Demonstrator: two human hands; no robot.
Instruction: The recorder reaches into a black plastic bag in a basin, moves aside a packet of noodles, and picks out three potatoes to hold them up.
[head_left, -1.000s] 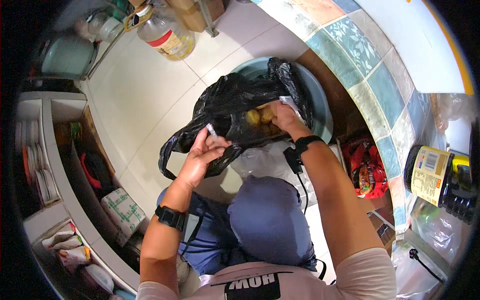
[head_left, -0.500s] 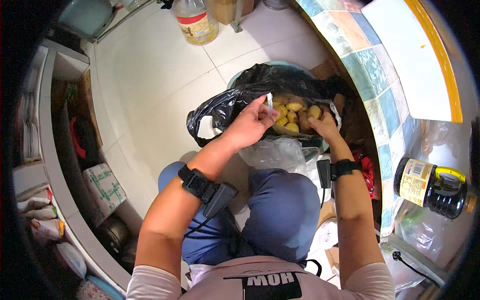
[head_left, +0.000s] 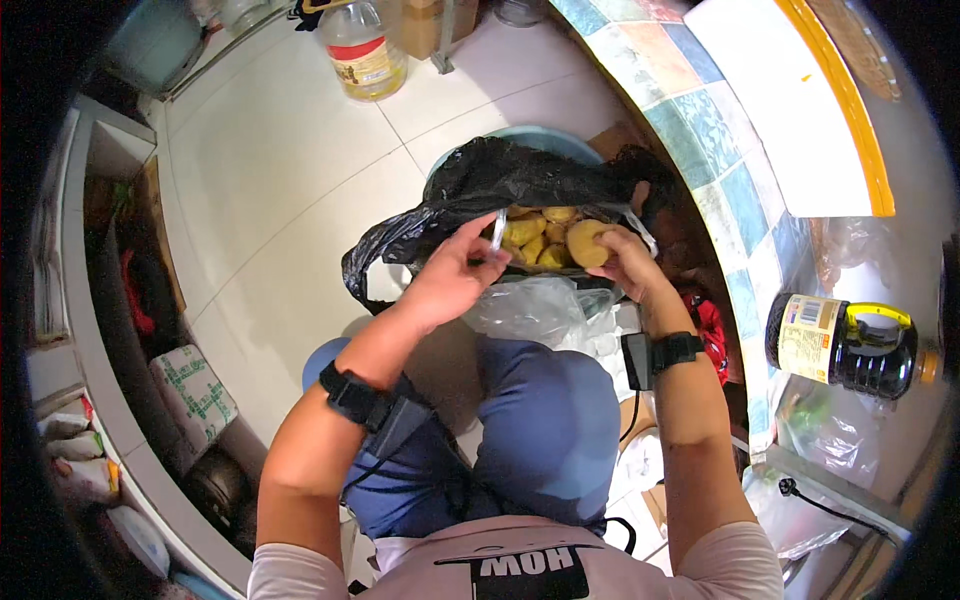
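A black plastic bag (head_left: 490, 170) stands open in front of my knees, with several yellowish potatoes (head_left: 530, 233) inside. My right hand (head_left: 632, 262) grips a large potato (head_left: 588, 243) at the bag's right side, just above the others. At the opening's left edge, my left hand (head_left: 462, 268) pinches a narrow whitish strip (head_left: 498, 229), held upright; its exact kind is unclear. Clear plastic (head_left: 535, 312) lies crumpled between the bag and my knees.
A pale blue basin (head_left: 548, 140) shows behind the bag. The tiled counter edge (head_left: 690, 130) curves along the right, where a dark bottle with a yellow handle (head_left: 850, 340) lies. A large clear jug (head_left: 362, 60) stands on the floor ahead. Low shelving (head_left: 105, 300) runs along the left.
My right hand has lifted the potato out from among the others and brought it slightly left. The left hand keeps its pinch on the whitish strip. The whole view has shifted a little.
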